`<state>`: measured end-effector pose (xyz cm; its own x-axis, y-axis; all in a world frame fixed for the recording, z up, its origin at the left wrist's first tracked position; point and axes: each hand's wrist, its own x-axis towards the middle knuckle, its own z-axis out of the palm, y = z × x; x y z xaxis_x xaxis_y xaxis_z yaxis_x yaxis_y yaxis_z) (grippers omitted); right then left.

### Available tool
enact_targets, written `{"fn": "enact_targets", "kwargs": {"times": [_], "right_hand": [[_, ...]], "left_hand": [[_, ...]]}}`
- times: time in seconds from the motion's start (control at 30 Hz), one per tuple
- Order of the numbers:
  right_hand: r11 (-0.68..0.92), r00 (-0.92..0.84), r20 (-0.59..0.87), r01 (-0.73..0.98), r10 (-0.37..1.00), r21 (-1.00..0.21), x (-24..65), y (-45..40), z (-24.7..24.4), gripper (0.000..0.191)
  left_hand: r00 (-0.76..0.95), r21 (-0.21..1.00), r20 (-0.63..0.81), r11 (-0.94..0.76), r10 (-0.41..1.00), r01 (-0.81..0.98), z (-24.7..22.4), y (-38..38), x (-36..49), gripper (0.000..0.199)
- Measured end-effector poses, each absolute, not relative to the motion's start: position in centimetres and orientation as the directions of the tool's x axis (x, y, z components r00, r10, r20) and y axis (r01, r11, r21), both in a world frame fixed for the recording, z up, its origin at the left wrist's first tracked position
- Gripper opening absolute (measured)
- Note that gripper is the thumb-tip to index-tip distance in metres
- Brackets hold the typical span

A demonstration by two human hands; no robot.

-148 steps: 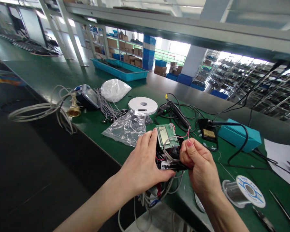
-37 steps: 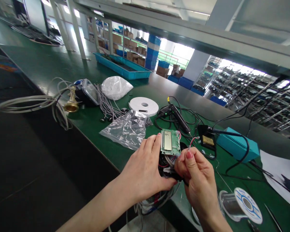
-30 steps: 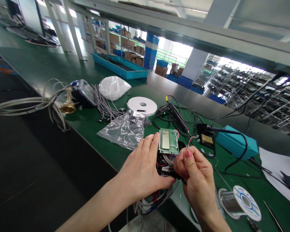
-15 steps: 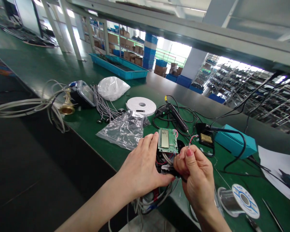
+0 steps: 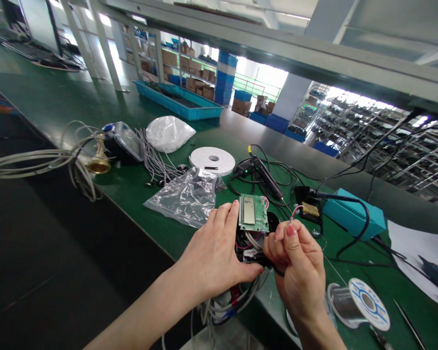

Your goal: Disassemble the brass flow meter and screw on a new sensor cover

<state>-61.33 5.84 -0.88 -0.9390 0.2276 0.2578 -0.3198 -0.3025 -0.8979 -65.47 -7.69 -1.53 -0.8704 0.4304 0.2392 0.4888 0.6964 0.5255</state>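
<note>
So the landmark here is the green circuit board (image 5: 260,218), sitting over an open black case (image 5: 258,259) near the table edge, its little screen running lengthwise away from the person. Left hand (image 5: 209,257) is wrapped around the case on the board's left side, thumb along the near edge. Right hand (image 5: 295,250) is just right of the board, thumb and finger pinching a thin red-and-white wire (image 5: 296,210). That wire pokes up out of the pinch and bends off to the right, away from the board, so the right hand is clearly the nearer one. The black pen-shaped tool (image 5: 265,175) lies beyond the board, tip aimed at the wire; can't tell if they touch. Sponge stand (image 5: 309,210) is right of the board, solder reel (image 5: 368,301) nearer and further right, crinkly plastic bag (image 5: 184,199) off left.
</note>
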Motion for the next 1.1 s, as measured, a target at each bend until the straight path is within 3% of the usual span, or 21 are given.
{"fn": "enact_targets", "kwargs": {"times": [0.1, 0.17, 0.27, 0.33, 0.47, 0.67, 1.1], "right_hand": [[-0.198, -0.95, 0.26, -0.292, 0.173, -0.936, -61.2, 6.3, -0.7, 0.029], [0.012, -0.958, 0.28, -0.279, 0.059, -0.96, -61.2, 7.1, 0.0, 0.03], [0.35, -0.945, 0.272, -0.321, -0.182, -0.88, -61.6, 8.7, 1.4, 0.03], [0.443, -0.928, 0.237, -0.348, -0.288, -0.826, -62.4, 9.6, 2.1, 0.03], [0.329, -0.924, 0.234, -0.331, -0.301, -0.884, -64.1, 9.7, 1.7, 0.033], [0.067, -0.943, 0.292, -0.305, -0.158, -0.95, -64.4, 8.2, -0.2, 0.032], [-0.028, -0.95, 0.312, -0.311, -0.024, -0.95, -63.1, 8.0, -0.5, 0.026]], "left_hand": [[-0.866, 0.524, 0.247, 0.692, 0.434, 0.496, -1.8, -7.7, -65.5, 0.097], [-0.865, 0.525, 0.254, 0.69, 0.432, 0.498, -1.8, -7.6, -65.5, 0.095], [-0.863, 0.53, 0.264, 0.683, 0.431, 0.503, -1.9, -7.6, -65.5, 0.094], [-0.862, 0.534, 0.261, 0.678, 0.435, 0.504, -1.8, -7.7, -65.4, 0.096], [-0.869, 0.533, 0.235, 0.69, 0.435, 0.49, -1.6, -7.8, -65.4, 0.098], [-0.878, 0.526, 0.225, 0.705, 0.423, 0.475, -1.5, -7.6, -65.1, 0.1], [-0.891, 0.569, 0.117, 0.706, 0.438, 0.421, -0.9, -7.8, -65.6, 0.099]]}}
